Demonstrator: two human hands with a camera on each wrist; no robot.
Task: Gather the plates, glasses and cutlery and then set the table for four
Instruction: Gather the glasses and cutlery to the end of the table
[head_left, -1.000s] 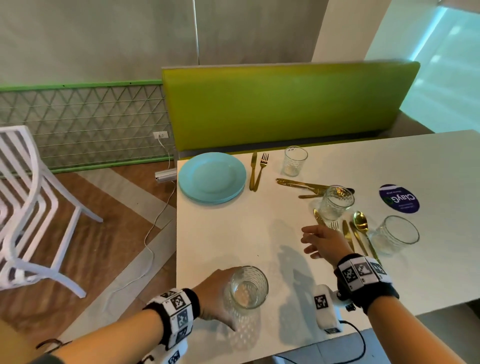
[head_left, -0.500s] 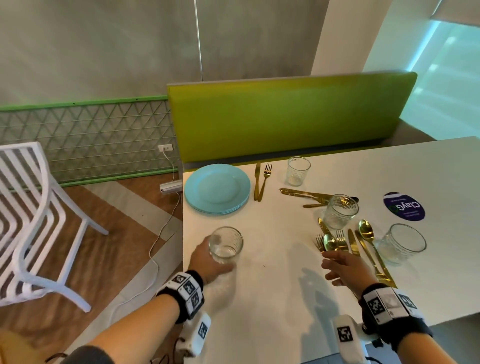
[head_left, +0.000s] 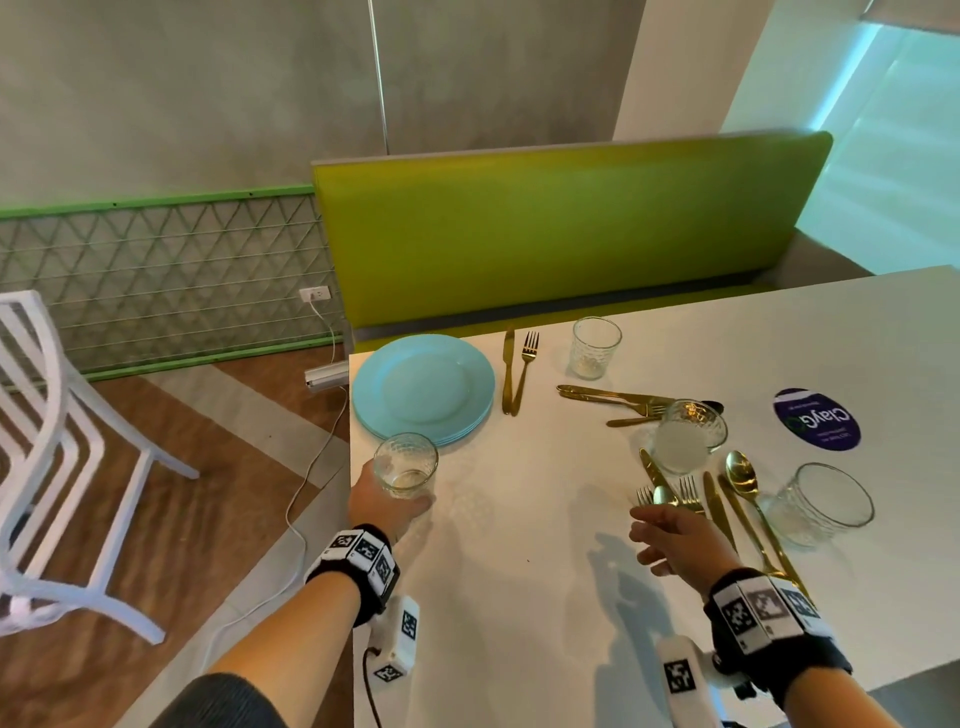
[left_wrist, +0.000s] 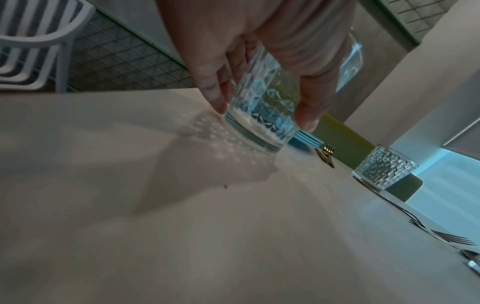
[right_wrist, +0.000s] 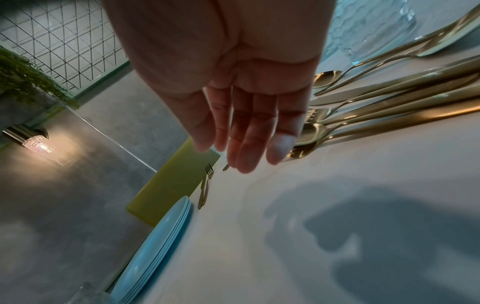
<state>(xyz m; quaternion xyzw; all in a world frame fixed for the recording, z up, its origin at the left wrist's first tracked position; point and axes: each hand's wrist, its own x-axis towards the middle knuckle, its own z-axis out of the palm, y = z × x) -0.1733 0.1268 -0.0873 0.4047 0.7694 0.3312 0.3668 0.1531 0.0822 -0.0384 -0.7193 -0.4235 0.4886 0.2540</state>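
My left hand (head_left: 387, 501) grips a clear patterned glass (head_left: 405, 466) (left_wrist: 262, 115) near the table's left edge, just in front of a stack of light blue plates (head_left: 423, 387); the glass base is at the tabletop in the left wrist view. My right hand (head_left: 675, 535) (right_wrist: 244, 131) hovers open, fingers straight, just left of a loose pile of gold cutlery (head_left: 696, 499) (right_wrist: 376, 111). A gold knife and fork (head_left: 517, 371) lie right of the plates, with a glass (head_left: 595, 347) beyond. Two more glasses (head_left: 685, 434) (head_left: 821, 504) stand by the cutlery.
The white table (head_left: 519, 597) ends at its left edge beside my left wrist. A green bench back (head_left: 561, 228) runs behind it. A white chair (head_left: 47, 457) stands on the floor at left, with a cable (head_left: 306, 467) trailing. A purple sticker (head_left: 816, 418) sits at right.
My left hand has carried the glass from the near edge away from me to just in front of the plates. My right hand stayed open by the cutlery pile.
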